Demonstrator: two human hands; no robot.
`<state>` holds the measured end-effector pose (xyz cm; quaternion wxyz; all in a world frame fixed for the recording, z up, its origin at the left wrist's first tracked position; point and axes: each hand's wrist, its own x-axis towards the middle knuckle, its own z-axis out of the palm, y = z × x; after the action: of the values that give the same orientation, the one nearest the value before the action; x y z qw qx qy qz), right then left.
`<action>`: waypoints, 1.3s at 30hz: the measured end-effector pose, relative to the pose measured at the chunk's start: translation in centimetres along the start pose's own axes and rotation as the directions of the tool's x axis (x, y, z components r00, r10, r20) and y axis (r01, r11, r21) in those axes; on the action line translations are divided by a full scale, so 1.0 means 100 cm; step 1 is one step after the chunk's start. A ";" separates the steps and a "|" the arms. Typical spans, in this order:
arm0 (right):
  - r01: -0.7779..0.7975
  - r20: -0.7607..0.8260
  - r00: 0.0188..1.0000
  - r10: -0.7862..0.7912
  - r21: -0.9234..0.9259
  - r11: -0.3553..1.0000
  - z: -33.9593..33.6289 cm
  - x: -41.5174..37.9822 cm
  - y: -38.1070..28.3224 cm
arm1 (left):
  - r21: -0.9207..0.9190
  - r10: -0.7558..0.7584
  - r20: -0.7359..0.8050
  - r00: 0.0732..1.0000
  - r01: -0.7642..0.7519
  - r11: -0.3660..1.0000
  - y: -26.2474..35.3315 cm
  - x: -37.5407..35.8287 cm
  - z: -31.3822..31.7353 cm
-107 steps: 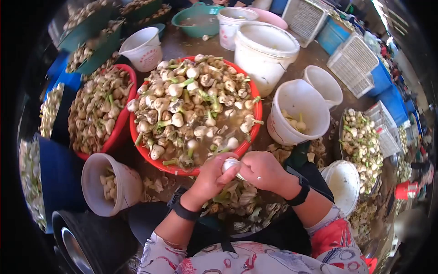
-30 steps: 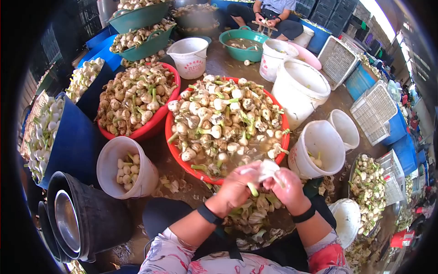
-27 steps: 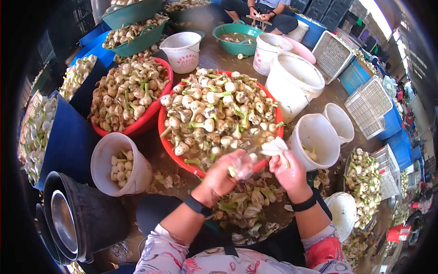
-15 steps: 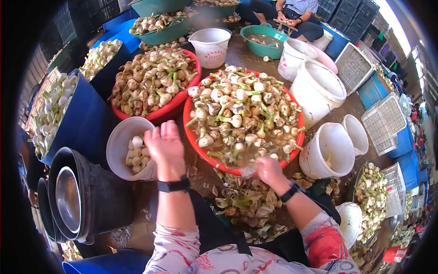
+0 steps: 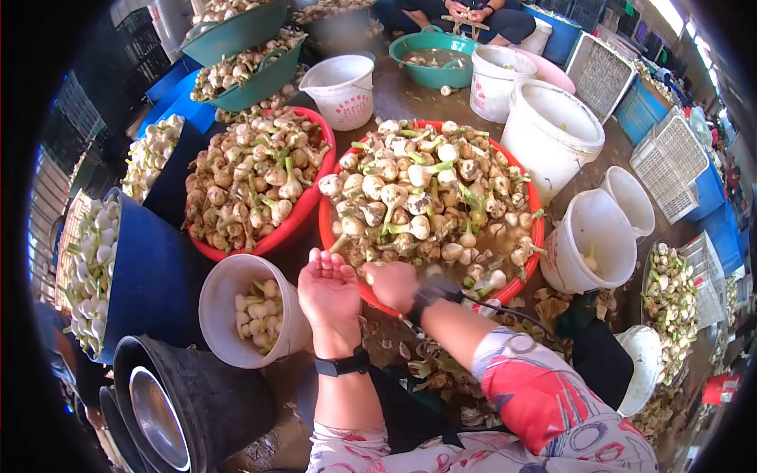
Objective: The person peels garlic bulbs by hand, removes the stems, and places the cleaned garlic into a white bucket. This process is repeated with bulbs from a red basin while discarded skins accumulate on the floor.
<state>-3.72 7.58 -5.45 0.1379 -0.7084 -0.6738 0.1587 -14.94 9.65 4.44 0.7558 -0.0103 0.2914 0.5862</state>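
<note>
A red tub (image 5: 538,183) of muddy water holds a heap of dirt-stained garlic bulbs (image 5: 394,193) with short green stems. My left hand (image 5: 330,296) is palm up with its fingers loosely bent, nothing visible in it, between the tub and a white bucket (image 5: 211,307). Inside that bucket lie clean white garlic bulbs (image 5: 260,317). Close to my left hand, my right hand (image 5: 392,285) is closed at the tub's near-left rim; whatever its fingers hold is hidden. A black band sits on each wrist, and a dark cord runs past the right forearm.
Left of the red tub stands another red basin (image 5: 315,162) piled with garlic. Black buckets (image 5: 213,398) and a blue bin (image 5: 150,276) are at the left. White buckets (image 5: 579,260) stand on the right. Peelings (image 5: 441,378) cover the floor before me. Another person sits behind a green basin (image 5: 430,75).
My left hand has moved right, away from over the white bucket. My right hand has swung left along the tub's near rim to beside it. The view has shifted slightly.
</note>
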 end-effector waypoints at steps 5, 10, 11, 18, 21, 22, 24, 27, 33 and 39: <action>0.133 -0.150 0.973 -0.173 -0.243 0.961 -0.015 -0.047 0.054 | -0.002 0.012 -0.014 1.000 -0.012 1.000 0.003 0.004 -0.001; -0.229 -0.222 0.951 0.216 -0.034 0.973 -0.023 -0.042 0.067 | 0.019 -0.010 0.016 1.000 0.010 1.000 -0.005 0.005 -0.004; -0.235 -0.229 0.948 0.223 -0.027 0.972 -0.015 -0.036 0.060 | 0.018 -0.019 0.023 1.000 0.019 1.000 -0.006 0.004 -0.002; 0.048 -0.176 0.980 -0.090 -0.231 0.972 0.002 -0.069 0.086 | 0.041 -0.025 0.074 0.997 0.022 0.999 -0.007 -0.007 -0.002; -0.182 -0.071 0.983 0.169 -0.268 0.946 -0.027 -0.075 0.123 | 0.068 -0.008 0.033 0.999 0.006 0.998 -0.004 -0.011 -0.003; -0.316 -0.228 0.938 0.260 -0.264 0.911 -0.029 -0.080 0.145 | 0.080 -0.002 0.026 1.000 0.000 0.997 -0.004 -0.012 -0.003; -0.449 -0.384 0.859 0.339 -0.246 0.859 -0.034 -0.083 0.150 | 0.088 -0.014 0.053 0.998 0.010 0.996 -0.011 -0.011 -0.002; -0.503 -0.272 0.860 0.431 -0.316 0.804 -0.014 -0.076 0.127 | 0.106 -0.091 0.082 0.993 0.082 0.991 -0.027 -0.007 0.001; -0.486 -0.323 0.857 0.401 -0.247 0.838 -0.021 -0.086 0.150 | 0.165 -0.156 0.011 0.988 0.152 0.974 -0.043 -0.008 0.004; -0.202 -0.172 0.973 0.153 -0.319 0.926 -0.020 -0.093 0.147 | 0.250 -0.191 0.055 0.980 0.171 0.953 -0.053 -0.009 0.005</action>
<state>10.12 -2.42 -9.28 0.0488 -0.7892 -0.6122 0.0026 -10.12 7.44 3.55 0.8128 0.0794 0.3291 0.4740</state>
